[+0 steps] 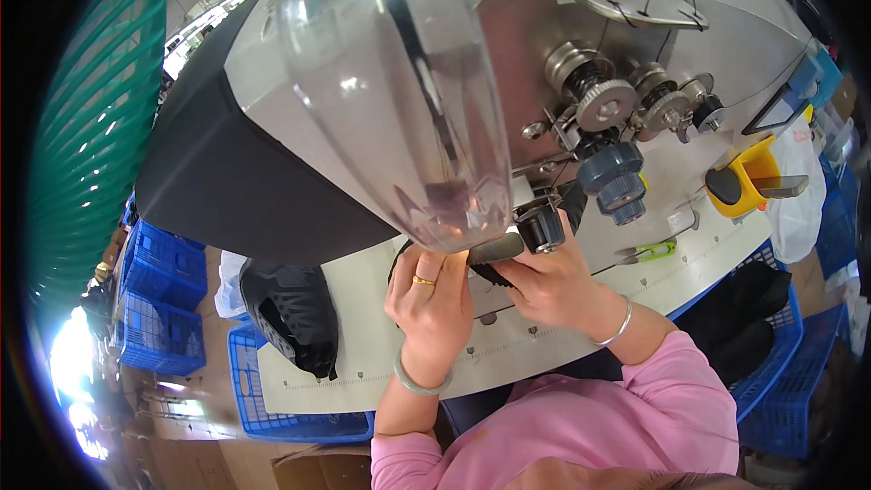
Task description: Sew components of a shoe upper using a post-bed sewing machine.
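Observation:
At the sewing machine [726,45], both my hands work close together below its head. My left hand [431,304] has its fingers bent and pressed together at the left edge of a dark fabric piece [497,250] with a grey band; the clear plastic guard [408,127] covers the fingertips. My right hand [555,283] grips the right side of the same piece, thumb toward me and fingers partly behind the presser parts [540,225]. The needle point is hidden. Left of my hands, a black shoe upper [292,318] lies at the table's edge.
Green-handled thread snips [649,253] lie on the pale worktable [390,386], right of my hands. Beyond stands a yellow holder [746,177]. Blue crates [163,336] are stacked at left; another blue basket [785,336] at right holds black pieces. A green ribbed thing [95,118] hangs upper left.

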The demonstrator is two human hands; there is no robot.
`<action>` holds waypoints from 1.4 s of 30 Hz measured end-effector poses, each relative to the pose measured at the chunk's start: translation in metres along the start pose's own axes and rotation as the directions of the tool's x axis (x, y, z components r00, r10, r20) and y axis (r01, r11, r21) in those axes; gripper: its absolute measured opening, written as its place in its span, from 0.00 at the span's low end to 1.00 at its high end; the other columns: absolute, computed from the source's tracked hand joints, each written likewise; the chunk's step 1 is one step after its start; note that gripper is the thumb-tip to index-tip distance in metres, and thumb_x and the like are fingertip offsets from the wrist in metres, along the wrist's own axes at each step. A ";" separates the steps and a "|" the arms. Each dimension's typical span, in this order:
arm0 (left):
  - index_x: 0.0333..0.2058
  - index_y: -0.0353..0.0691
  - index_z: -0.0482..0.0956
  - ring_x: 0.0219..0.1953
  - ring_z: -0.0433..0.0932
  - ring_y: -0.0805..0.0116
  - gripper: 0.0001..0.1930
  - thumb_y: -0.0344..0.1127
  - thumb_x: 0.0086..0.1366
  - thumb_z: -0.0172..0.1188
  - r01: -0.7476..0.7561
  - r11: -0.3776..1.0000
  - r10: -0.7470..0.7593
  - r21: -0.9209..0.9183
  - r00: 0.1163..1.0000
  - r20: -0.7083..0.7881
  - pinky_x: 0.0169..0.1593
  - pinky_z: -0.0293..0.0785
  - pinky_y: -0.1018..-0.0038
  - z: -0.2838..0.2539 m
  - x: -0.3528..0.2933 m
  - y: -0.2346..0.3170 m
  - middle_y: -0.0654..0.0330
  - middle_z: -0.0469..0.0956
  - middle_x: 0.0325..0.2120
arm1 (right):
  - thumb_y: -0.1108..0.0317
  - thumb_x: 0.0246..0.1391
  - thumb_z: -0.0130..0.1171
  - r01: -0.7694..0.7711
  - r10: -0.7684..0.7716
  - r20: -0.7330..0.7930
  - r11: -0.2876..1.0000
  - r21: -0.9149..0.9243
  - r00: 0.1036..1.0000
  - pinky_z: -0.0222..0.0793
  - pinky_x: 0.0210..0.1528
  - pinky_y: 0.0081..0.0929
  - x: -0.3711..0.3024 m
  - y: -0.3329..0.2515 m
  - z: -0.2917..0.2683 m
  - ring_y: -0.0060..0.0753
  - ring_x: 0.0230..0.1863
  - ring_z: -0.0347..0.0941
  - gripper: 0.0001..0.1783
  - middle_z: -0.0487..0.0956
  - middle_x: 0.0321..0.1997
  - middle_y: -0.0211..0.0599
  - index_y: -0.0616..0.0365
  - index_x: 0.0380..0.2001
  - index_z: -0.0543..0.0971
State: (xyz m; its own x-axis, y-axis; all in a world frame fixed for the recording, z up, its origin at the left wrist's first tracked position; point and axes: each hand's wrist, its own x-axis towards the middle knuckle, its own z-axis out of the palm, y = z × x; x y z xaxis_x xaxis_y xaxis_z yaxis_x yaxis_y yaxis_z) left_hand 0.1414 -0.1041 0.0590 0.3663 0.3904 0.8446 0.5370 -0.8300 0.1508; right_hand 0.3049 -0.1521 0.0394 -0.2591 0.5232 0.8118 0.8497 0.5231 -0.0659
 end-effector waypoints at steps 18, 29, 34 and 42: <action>0.34 0.39 0.83 0.37 0.77 0.62 0.18 0.19 0.40 0.60 -0.158 0.987 0.158 -0.013 0.975 0.158 0.32 0.78 0.73 -0.016 0.013 -0.012 0.64 0.76 0.32 | 0.75 0.36 0.62 -0.098 0.099 0.001 0.987 0.124 0.995 0.63 0.47 0.43 -0.006 -0.007 0.008 0.43 0.50 0.66 0.15 0.70 0.42 0.36 0.61 0.33 0.78; 0.38 0.37 0.81 0.38 0.80 0.59 0.18 0.20 0.45 0.62 -0.178 0.984 0.176 -0.011 0.957 0.230 0.36 0.80 0.71 -0.021 0.017 -0.012 0.61 0.76 0.36 | 0.71 0.40 0.64 -0.141 0.144 -0.032 0.987 0.080 0.989 0.61 0.48 0.43 -0.005 -0.011 0.012 0.40 0.46 0.67 0.17 0.73 0.47 0.35 0.57 0.38 0.78; 0.33 0.37 0.83 0.32 0.80 0.59 0.09 0.24 0.51 0.66 0.105 0.959 -0.074 -0.262 0.989 0.127 0.33 0.76 0.70 -0.014 0.017 -0.022 0.58 0.81 0.26 | 0.65 0.42 0.68 -0.163 0.160 0.029 0.978 0.128 0.987 0.59 0.47 0.40 0.003 -0.007 0.009 0.37 0.42 0.65 0.17 0.73 0.45 0.26 0.55 0.39 0.80; 0.33 0.39 0.83 0.33 0.77 0.61 0.12 0.24 0.46 0.67 -0.026 1.000 0.026 -0.014 1.000 0.012 0.28 0.74 0.69 0.002 0.009 -0.007 0.62 0.77 0.32 | 0.63 0.44 0.68 -0.138 0.128 0.068 0.979 0.151 0.989 0.57 0.47 0.40 0.001 -0.005 0.006 0.34 0.40 0.65 0.15 0.72 0.43 0.21 0.56 0.37 0.82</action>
State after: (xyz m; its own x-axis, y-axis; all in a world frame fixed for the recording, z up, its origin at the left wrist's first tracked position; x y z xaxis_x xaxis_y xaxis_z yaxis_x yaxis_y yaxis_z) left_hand 0.1422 -0.0943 0.0643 0.3892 0.3738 0.8419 0.5170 -0.8451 0.1362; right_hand 0.2976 -0.1503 0.0369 -0.1784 0.6306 0.7553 0.7980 0.5418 -0.2639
